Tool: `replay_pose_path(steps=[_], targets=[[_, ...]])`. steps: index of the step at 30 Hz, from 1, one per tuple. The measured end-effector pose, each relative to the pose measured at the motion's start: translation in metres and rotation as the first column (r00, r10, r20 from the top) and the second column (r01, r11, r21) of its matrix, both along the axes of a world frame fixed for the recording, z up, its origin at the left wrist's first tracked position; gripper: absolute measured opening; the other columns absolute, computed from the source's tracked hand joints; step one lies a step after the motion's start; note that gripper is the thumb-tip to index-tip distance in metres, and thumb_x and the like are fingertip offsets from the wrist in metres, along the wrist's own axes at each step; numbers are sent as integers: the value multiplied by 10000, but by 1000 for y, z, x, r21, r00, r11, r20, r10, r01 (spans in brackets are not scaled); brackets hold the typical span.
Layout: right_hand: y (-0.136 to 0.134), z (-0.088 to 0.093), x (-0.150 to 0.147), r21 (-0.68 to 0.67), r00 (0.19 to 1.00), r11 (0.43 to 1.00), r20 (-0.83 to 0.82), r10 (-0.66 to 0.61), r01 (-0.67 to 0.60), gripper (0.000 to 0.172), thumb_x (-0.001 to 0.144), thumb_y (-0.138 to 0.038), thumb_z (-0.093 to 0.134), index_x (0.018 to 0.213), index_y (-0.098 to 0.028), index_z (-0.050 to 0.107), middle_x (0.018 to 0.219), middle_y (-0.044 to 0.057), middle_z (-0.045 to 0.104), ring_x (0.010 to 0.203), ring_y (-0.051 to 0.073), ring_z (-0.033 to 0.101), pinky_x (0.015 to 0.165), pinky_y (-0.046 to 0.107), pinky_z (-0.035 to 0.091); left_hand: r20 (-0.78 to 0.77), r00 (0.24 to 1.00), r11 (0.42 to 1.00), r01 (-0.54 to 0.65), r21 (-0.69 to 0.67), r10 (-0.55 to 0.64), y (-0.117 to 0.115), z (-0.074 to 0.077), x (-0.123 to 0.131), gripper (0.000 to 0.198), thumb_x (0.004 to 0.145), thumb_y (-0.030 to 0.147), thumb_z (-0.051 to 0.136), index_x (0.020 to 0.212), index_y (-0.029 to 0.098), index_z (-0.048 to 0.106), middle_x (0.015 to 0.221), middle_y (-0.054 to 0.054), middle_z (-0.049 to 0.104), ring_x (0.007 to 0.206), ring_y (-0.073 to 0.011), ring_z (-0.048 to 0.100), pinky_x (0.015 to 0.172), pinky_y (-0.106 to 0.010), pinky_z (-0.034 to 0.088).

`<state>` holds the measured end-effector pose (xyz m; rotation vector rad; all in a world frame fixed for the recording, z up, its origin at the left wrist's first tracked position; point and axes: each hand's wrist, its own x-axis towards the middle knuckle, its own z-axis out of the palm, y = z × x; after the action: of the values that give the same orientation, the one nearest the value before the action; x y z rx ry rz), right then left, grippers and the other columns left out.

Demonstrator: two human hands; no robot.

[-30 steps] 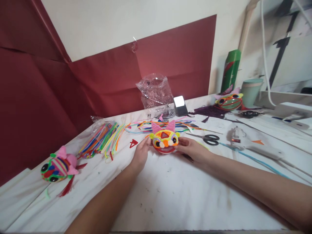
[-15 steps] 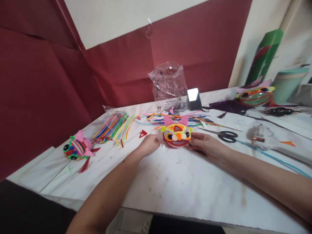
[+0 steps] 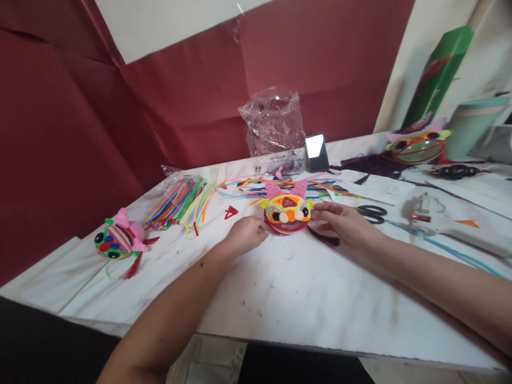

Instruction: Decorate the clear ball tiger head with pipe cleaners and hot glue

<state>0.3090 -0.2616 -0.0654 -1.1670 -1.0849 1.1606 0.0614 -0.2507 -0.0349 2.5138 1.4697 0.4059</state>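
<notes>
A small lion head made of pipe cleaners point(image 3: 288, 201) sits upright on the white table, facing me. It has pink horns, black eyes, a yellow-orange face and a red-rimmed mouth. My left hand point(image 3: 247, 233) is closed at its left side, the fingertips pinched at the rim. My right hand point(image 3: 338, 220) grips its right edge between thumb and fingers. A dark tassel point(image 3: 325, 238) lies under the right hand beside the head. The contact points of the fingertips are partly hidden. Left of my left hand lies a bent red pipe-cleaner piece point(image 3: 231, 213).
Bundled pipe cleaners point(image 3: 180, 205) lie at left, near a second pipe-cleaner figure point(image 3: 119, 237). Scissors point(image 3: 372, 214) and a white glue gun point(image 3: 426, 216) are at right. Behind stand a plastic bag point(image 3: 276, 128), a phone point(image 3: 317, 153) and another lion head point(image 3: 419, 145).
The camera view has shifted slightly. My left hand has come closer to the lion head's left rim. My right hand stays at its right edge, and more of the dark tassel shows.
</notes>
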Motion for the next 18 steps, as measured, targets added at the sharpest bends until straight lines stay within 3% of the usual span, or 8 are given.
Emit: replay_pose_path(steps=[3,6,14,18], targets=[[1,5,3,52,993,992,32,-115,114,108,657,-234,687,740,-200,627,756,23,668,601,133,610,467,227,502,-27,984,982,176,-72,-179,-14,5,9,212,766,147,492,698,187,689,730,-18,701,680,-142,606,637,-225,416],[0,10,4,81,987,986,46,-152,148,100,658,-231,672,730,-187,618,703,-1,629,539,99,548,460,213,466,-83,953,956,292,-8,-292,-22,-1,18,211,799,158,485,750,188,688,793,-37,710,728,-158,618,689,-245,437],[-4,14,2,107,988,988,96,-125,114,166,648,-259,655,784,-176,607,730,-9,615,517,80,517,473,219,445,-264,924,942,316,118,-277,-20,-16,26,237,853,172,430,740,173,639,758,-55,650,697,-163,600,617,-250,431],[-5,16,1,179,979,972,113,-172,150,130,648,-234,626,763,-178,609,736,-1,615,531,88,513,507,237,465,-231,943,955,272,118,-240,-21,-19,28,214,829,149,433,708,168,608,734,-50,637,659,-152,578,601,-246,418]])
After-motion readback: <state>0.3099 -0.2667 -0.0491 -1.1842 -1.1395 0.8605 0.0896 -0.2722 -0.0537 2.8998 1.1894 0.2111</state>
